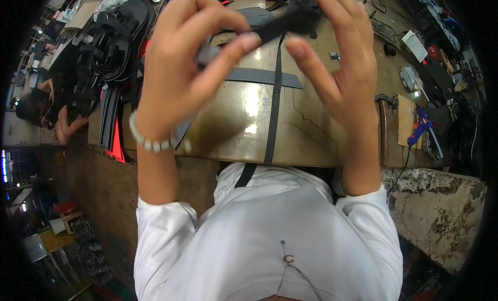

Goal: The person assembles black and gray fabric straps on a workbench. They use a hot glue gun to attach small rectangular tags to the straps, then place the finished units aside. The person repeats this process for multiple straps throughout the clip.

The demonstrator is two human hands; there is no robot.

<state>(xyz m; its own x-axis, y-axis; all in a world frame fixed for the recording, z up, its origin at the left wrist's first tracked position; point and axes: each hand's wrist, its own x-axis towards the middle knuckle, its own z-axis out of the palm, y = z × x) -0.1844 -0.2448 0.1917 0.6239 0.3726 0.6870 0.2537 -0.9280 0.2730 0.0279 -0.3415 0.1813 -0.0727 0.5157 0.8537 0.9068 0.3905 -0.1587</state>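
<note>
My left hand [174,72], with a pale beaded bracelet at the wrist, pinches a short black strap [277,28] between thumb and fingers. The strap slants up toward my right hand [350,67], whose thumb and fingers are spread apart beside its far end, which is blurred. Both hands are raised above the worktable [223,132]. Below them a long narrow black strap [274,109] runs down the tabletop, over the near edge and onto my lap. A flat dark grey strip [264,77] lies crosswise under that strap.
Black sandals [122,46] are piled at the left, above dark and red strips [115,132] at the table edge. To the right are a metal clamp [384,104], a blue glue gun [423,125] with its cord, and cardboard [406,114]. Another person [65,124] is at far left.
</note>
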